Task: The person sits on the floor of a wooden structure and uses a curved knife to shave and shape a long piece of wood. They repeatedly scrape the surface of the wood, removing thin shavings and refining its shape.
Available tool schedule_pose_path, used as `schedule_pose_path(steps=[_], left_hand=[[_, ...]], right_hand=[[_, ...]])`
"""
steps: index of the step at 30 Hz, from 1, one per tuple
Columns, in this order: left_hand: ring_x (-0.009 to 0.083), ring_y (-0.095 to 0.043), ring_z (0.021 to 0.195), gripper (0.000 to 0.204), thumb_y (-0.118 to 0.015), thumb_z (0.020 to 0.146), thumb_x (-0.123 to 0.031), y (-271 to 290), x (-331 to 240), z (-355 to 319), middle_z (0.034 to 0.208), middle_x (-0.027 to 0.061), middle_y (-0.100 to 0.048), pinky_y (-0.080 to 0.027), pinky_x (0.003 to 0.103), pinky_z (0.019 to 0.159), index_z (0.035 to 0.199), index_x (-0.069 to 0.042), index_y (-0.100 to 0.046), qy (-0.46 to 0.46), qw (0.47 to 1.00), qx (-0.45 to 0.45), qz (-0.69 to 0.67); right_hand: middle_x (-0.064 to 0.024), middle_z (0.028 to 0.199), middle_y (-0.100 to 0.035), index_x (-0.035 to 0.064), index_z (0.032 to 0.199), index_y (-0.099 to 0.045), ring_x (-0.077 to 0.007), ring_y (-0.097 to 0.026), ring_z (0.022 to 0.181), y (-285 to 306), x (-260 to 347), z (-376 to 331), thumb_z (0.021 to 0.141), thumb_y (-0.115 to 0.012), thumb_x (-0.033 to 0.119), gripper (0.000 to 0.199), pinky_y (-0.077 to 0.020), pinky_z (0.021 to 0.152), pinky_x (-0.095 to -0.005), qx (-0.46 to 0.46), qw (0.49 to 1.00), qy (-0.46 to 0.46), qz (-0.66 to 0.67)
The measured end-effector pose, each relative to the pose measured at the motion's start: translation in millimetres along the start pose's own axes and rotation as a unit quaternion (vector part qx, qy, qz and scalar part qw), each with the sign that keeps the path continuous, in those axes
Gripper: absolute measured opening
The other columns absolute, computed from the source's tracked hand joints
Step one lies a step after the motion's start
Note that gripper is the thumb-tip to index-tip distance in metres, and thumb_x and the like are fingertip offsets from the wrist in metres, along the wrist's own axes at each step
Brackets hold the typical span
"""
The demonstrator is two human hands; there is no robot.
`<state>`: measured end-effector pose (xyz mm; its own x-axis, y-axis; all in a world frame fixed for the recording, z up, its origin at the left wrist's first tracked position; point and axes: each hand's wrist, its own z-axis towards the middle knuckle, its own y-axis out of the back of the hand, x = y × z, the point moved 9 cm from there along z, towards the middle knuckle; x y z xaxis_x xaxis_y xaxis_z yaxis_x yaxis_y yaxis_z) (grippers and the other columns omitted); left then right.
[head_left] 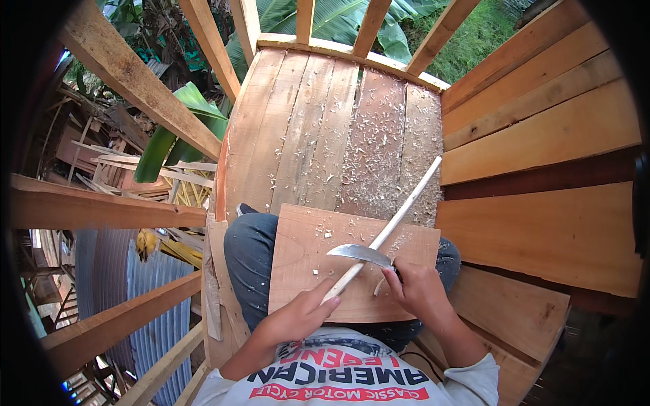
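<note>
My left hand [299, 312] is closed round the near end of a long, pale, peeled stick [405, 208], which slants up and away to the right. In my right hand [418, 291] is the handle of a knife with a curved, pointed blade [359, 253]. The blade lies across the stick, its tip pointing left; whether it cuts into the wood I cannot tell. Beneath both is a flat wooden board [298, 240] resting across my lap, with a few small chips on it. A thin pale sliver [378, 287] lies by my right hand.
Wood shavings [379, 149] litter the plank floor [291, 122] ahead. A plank wall [535, 237] rises close on the right. Open wooden posts [108, 206] stand on the left, with corrugated metal sheets [159, 304] beyond them. Large green leaves [345, 20] hang past the far edge.
</note>
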<state>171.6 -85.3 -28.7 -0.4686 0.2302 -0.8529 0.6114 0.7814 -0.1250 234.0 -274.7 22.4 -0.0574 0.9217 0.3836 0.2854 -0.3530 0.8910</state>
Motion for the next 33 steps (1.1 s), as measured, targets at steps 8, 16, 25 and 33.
schedule_pose_path(steps=[8,16,25,33], left_hand=[[0.0201,-0.047,0.066,0.031,-0.041,0.103,-0.026,-0.8,-1.5,2.1,0.071,0.0122,-0.05,-0.041,0.035,0.064,0.116,0.002,-0.046,0.029,0.999,0.016,-0.03],[0.0132,-0.045,0.065,0.033,-0.041,0.103,-0.025,-1.5,6.3,1.6,0.071,0.0045,-0.047,-0.04,0.029,0.06,0.122,0.002,-0.044,0.068,0.996,0.035,-0.05],[0.0119,-0.042,0.064,0.034,-0.042,0.103,-0.026,-2.1,1.0,0.2,0.07,0.0032,-0.046,-0.039,0.028,0.058,0.123,0.001,-0.044,0.051,0.997,0.026,-0.056],[0.0115,-0.042,0.063,0.035,-0.042,0.103,-0.024,-2.9,2.9,-0.2,0.069,0.0026,-0.045,-0.039,0.028,0.058,0.127,0.001,-0.042,0.056,0.996,0.024,-0.064]], right_hand=[[-0.0229,0.064,-0.059,0.0013,0.081,-0.061,-0.0434,-0.061,0.063,2.4,-14.3,5.7,0.096,-0.054,0.027,0.03,-0.0474,0.056,-0.0483,-0.039,0.999,0.005,-0.003],[-0.0241,0.064,-0.06,0.0033,0.076,-0.059,-0.0447,-0.061,0.061,1.7,-14.6,11.9,0.095,-0.054,0.036,0.038,-0.0479,0.057,-0.0521,-0.025,1.0,0.007,-0.016],[-0.0247,0.065,-0.058,0.0002,0.078,-0.06,-0.0449,-0.059,0.065,13.3,-34.7,20.9,0.095,-0.055,0.031,0.035,-0.0463,0.059,-0.0501,-0.04,0.999,-0.009,0.015],[-0.0258,0.066,-0.06,0.0008,0.078,-0.062,-0.0454,-0.061,0.066,32.5,-74.9,35.8,0.095,-0.054,0.035,0.039,-0.0474,0.059,-0.0509,-0.063,0.991,-0.111,0.04]])
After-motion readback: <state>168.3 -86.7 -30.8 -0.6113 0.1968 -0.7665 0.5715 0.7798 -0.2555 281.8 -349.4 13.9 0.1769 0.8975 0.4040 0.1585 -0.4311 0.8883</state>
